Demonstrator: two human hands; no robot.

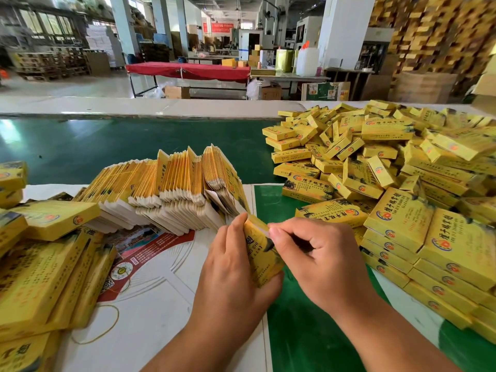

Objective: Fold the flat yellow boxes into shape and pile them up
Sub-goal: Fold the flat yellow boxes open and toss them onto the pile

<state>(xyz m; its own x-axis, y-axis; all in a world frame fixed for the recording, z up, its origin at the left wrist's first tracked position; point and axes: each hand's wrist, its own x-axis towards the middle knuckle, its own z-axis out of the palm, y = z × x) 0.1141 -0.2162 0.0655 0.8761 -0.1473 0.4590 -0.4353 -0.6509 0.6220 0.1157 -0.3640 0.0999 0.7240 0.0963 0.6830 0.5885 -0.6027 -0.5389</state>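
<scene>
One yellow box (261, 255) is held upright between both hands over the near table edge. My left hand (230, 267) grips its left side, thumb under its lower corner. My right hand (316, 257) pinches the white flap at the box's top end between thumb and forefinger. Just behind stands a leaning row of flat yellow boxes (171, 183), packed on edge. A big loose heap of folded yellow boxes (375, 162) covers the right side of the table, with neater stacks of folded boxes (434, 253) at its near edge.
More yellow boxes (45, 264) lie stacked at the left. A printed white sheet (150, 277) and a rubber band (107, 326) lie on the table in front. A green belt (107, 146) runs across behind. Beyond it is a factory floor with a red-covered table (188, 69).
</scene>
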